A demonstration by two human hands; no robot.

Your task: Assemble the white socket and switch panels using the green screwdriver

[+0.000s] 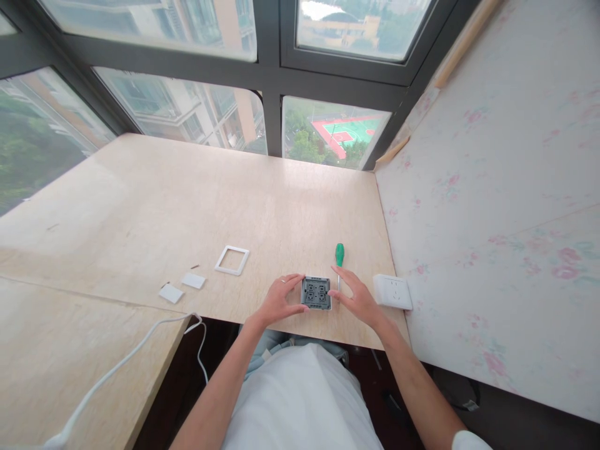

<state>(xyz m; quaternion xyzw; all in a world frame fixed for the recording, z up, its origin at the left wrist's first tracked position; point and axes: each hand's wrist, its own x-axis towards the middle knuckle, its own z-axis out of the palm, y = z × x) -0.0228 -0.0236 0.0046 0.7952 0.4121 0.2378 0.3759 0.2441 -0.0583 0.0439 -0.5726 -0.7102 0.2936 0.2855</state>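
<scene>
A square grey switch module [316, 293] with a thin white edge lies on the table near its front edge, two black mechanisms showing on its upper face. My left hand [280, 301] grips its left side, fingers by the far corner and thumb by the near one. On the other side, my right hand [355, 297] is open, its thumb at the module's right edge and its fingers apart. Just beyond the right fingers lies a screwdriver [340, 254] with a green handle; its shaft runs toward me, partly behind the hand.
A white square frame [245, 262] lies left of the module. Farther left are two white rectangular plates [194, 280] and small dark screws. A white wall socket [394, 292] sits at the right by the wallpapered wall. A white cable [126, 357] crosses the left tabletop.
</scene>
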